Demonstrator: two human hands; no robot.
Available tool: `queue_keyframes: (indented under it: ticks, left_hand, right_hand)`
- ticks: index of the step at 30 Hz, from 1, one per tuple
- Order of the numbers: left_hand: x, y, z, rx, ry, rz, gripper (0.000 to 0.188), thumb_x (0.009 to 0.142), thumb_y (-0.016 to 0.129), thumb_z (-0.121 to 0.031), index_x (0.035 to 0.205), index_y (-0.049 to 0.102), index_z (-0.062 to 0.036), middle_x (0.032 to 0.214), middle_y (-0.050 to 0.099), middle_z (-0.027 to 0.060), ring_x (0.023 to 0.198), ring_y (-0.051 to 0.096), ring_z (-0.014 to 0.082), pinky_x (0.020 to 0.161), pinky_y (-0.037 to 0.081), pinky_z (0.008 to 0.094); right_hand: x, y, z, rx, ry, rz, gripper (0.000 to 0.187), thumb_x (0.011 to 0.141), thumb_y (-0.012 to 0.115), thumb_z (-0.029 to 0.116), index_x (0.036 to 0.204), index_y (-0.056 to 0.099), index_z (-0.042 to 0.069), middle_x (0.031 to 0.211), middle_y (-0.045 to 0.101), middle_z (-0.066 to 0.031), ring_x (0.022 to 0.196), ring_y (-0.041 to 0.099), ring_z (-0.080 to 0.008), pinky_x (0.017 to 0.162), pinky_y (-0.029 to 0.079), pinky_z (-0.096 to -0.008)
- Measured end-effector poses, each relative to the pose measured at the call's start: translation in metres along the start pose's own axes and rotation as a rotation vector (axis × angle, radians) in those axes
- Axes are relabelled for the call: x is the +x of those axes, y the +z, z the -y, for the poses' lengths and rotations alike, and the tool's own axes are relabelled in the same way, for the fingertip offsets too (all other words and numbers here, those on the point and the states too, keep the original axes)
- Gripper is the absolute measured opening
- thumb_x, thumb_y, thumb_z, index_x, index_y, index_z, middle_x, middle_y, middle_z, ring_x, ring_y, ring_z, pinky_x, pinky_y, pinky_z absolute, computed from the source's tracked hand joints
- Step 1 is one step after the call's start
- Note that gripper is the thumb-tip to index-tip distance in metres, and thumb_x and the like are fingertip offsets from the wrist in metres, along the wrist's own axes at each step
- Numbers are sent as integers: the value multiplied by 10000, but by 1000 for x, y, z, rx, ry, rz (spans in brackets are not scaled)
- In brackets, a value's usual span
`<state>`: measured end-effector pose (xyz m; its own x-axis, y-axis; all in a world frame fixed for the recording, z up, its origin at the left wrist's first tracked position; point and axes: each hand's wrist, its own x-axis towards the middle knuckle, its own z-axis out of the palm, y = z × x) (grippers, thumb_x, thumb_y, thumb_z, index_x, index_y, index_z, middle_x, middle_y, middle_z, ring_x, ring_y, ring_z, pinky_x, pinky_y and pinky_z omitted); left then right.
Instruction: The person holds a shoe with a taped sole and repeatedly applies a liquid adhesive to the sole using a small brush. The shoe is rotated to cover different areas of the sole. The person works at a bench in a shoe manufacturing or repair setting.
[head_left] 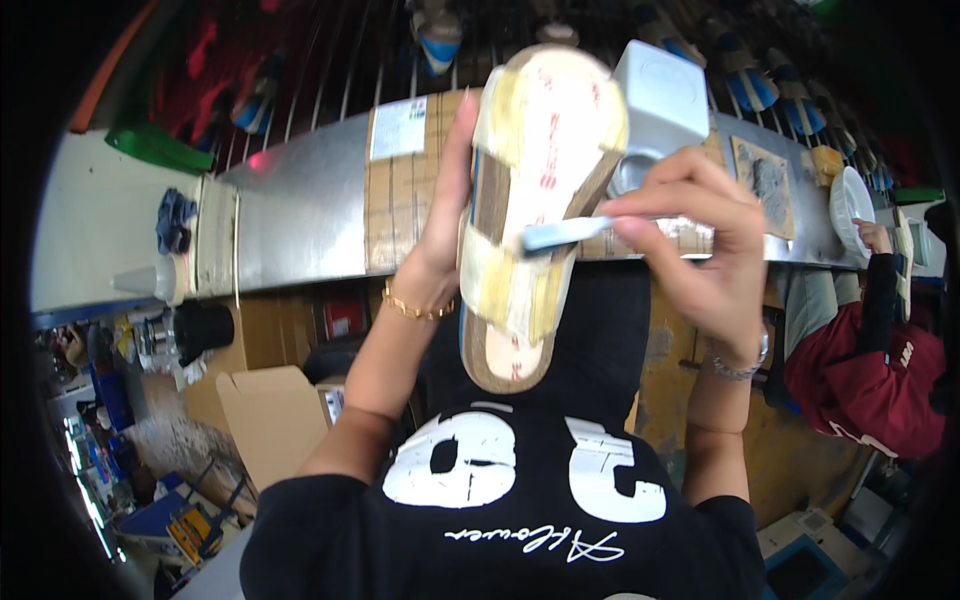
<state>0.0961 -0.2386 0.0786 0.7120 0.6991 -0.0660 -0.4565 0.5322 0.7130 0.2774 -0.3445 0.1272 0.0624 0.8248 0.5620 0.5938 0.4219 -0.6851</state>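
Note:
My left hand (447, 222) grips a sandal (535, 190) by its left edge and holds it up before me, underside facing me. The sandal has a pale insole board with red print, a brown rim and cream strap ends folded over its underside. Between the thumb and fingers of my right hand (708, 235) is a small brush (562, 234) with a light handle. Its dark bristle end rests at the sandal's middle, near the lower strap ends. Behind the right hand stands a grey box-shaped container (662, 92); a round pale cup (632, 174) beneath it is partly hidden.
A flattened cardboard sheet (395, 215) lies on the metal bench (300, 215). Beyond it, rods of a rack (335, 70) carry several blue-tipped shoes. At right, a co-worker in maroon (880, 375) touches a white basin (850, 210). An open cardboard box (265, 420) stands lower left.

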Motion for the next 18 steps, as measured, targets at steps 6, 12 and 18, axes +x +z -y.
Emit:
queue_keyframes:
  ticks: [6, 12, 18]
  left_hand:
    - [-5, -22, -3, 9, -70, 19, 831, 984, 357, -704, 1463, 445, -31, 1273, 662, 151, 1041, 710, 152, 868, 606, 288]
    - [-15, -78, -37, -302, -112, 41, 772, 989, 434, -644, 1441, 485, -20, 1362, 610, 169, 1190, 645, 235, 995, 549, 390]
    - [46, -202, -105, -287, 61, -49, 833, 898, 600, -639, 1369, 482, 37, 1171, 577, 313, 980, 649, 325, 727, 614, 351]
  right_hand:
    - [28, 19, -40, -365, -70, -388, 228, 749, 758, 17, 910, 817, 167, 779, 618, -35, 705, 580, -177, 664, 410, -322]
    - [-19, 13, -12, -44, 91, -182, 248, 709, 813, -9, 926, 816, 111, 826, 611, -50, 772, 581, -165, 735, 446, -278]
    - [-54, -26, -42, 115, 324, -392, 145, 840, 753, -29, 985, 749, -25, 917, 593, -50, 863, 545, -127, 768, 435, -238]
